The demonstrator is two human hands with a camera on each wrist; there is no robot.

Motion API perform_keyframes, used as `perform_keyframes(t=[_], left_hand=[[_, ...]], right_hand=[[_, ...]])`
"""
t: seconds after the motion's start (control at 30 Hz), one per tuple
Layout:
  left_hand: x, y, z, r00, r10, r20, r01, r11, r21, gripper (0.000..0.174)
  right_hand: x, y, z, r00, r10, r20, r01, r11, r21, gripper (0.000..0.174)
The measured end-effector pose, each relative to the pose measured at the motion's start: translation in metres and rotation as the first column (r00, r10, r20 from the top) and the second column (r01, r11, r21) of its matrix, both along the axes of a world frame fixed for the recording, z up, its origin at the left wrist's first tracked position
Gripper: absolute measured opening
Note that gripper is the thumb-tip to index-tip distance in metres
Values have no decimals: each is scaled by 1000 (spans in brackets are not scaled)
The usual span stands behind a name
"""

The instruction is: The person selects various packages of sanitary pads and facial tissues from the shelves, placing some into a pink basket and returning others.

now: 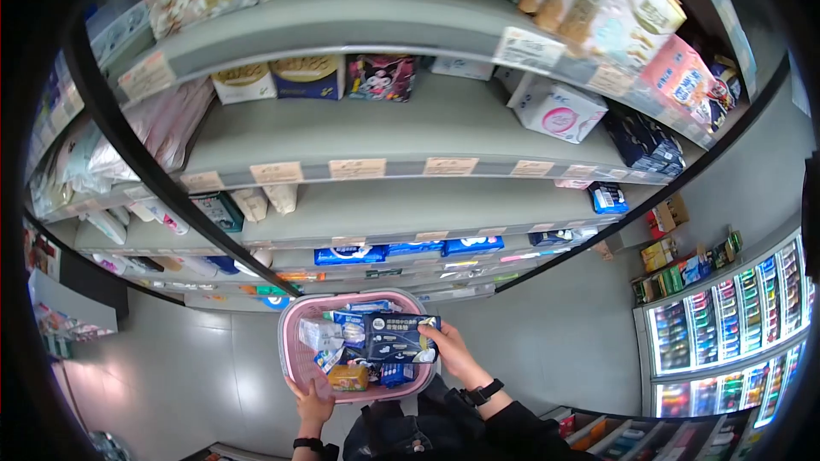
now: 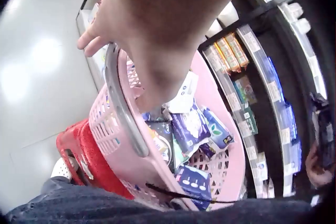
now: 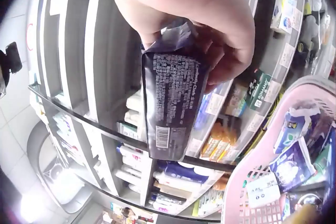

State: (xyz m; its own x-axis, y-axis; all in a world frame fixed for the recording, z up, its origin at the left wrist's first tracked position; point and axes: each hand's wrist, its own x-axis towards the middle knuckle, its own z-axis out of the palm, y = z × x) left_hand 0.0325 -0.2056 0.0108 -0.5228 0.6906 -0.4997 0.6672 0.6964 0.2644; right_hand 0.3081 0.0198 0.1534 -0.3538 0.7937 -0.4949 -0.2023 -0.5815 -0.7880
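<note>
In the head view my right hand (image 1: 451, 350) grips a dark navy pack (image 1: 395, 339) by its right end, over the pink shopping basket (image 1: 291, 363). Its narrow side, with small print and a barcode, faces the right wrist view, where the pack (image 3: 170, 103) hangs from my right hand (image 3: 210, 19). At the basket's near left corner, my left hand (image 1: 315, 405) holds the rim, with the thumb on the inner side. Inside the basket lie several packs, among them a yellow-orange pack (image 1: 348, 377), a white pack (image 1: 319, 335) and a purple pack (image 2: 188, 130).
Ahead stand shelves (image 1: 359, 132) with boxed and bagged goods and price tags. Beneath the pink basket is a red basket (image 2: 100, 155). Lit drink coolers (image 1: 726, 329) are at the right, and grey tiled floor (image 1: 201, 358) spreads on both sides.
</note>
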Motion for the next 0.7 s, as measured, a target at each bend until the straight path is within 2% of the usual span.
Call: perform_keyframes(t=[0.03, 0.1, 0.13, 0.2, 0.23, 0.3, 0.33, 0.37, 0.4, 0.43, 0.47, 0.5, 0.53, 0.57, 0.6, 0.63, 0.67, 0.7], left_hand=[[2, 3, 3, 1000, -7, -10, 7, 1000, 9, 81], [5, 12, 15, 991, 108, 73, -101, 990, -96, 83], [6, 14, 12, 993, 98, 65, -92, 992, -85, 83], [4, 19, 1, 985, 65, -159, -108, 953, -283, 88], [6, 29, 4, 985, 54, -163, -97, 957, -272, 88], [9, 43, 10, 956, 226, -185, -253, 957, -140, 82], [4, 52, 5, 959, 213, -189, -240, 961, -135, 82], [-4, 61, 0, 970, 206, 128, -228, 957, 182, 77], [-2, 75, 17, 906, 82, 416, -289, 836, 466, 72], [5, 88, 34, 788, 82, 610, -364, 861, 356, 60], [27, 108, 80, 791, 74, 607, -357, 862, 360, 60], [51, 125, 128, 706, -37, 708, -328, 868, 372, 59], [74, 138, 165, 597, -142, 789, -301, 872, 385, 58], [93, 148, 193, 599, -145, 788, -298, 872, 388, 58], [110, 157, 216, 400, -146, 905, -365, 880, 303, 57], [123, 161, 227, 180, -142, 973, -412, 887, 206, 56], [135, 165, 226, 184, -142, 973, -415, 886, 208, 56], [143, 170, 221, -13, -190, 982, -488, 858, 160, 57]], right_hand=[[6, 5, 2, 1000, -7, -10, 7, 1000, 9, 26], [18, 15, 12, 998, -38, -51, 38, 999, -3, 26], [26, 20, 16, 997, -48, -60, 48, 999, 6, 26], [42, 29, 25, 995, -35, -88, 39, 999, 37, 27], [49, 33, 32, 995, -47, -93, 52, 998, 48, 27], [63, 37, 47, 996, -49, -71, 55, 994, 89, 28], [68, 38, 54, 995, -62, -76, 69, 993, 93, 28], [72, 38, 63, 998, -60, -27, 62, 990, 124, 29], [75, 39, 67, 998, -57, 23, 53, 986, 155, 30], [78, 39, 66, 998, -65, 18, 62, 986, 158, 30], [79, 40, 65, 997, -60, 57, 44, 967, 251, 32], [79, 41, 64, 993, -59, 98, 22, 940, 341, 33], [78, 40, 69, 994, -62, 95, 26, 939, 343, 33], [74, 34, 80, 980, -77, 185, -15, 893, 449, 36], [70, 28, 92, 957, -100, 272, -68, 836, 544, 39], [68, 23, 103, 931, -111, 349, -159, 736, 658, 49], [65, 17, 116, 914, -80, 398, -254, 651, 715, 56], [62, 10, 131, 910, -6, 415, -323, 616, 719, 57]])
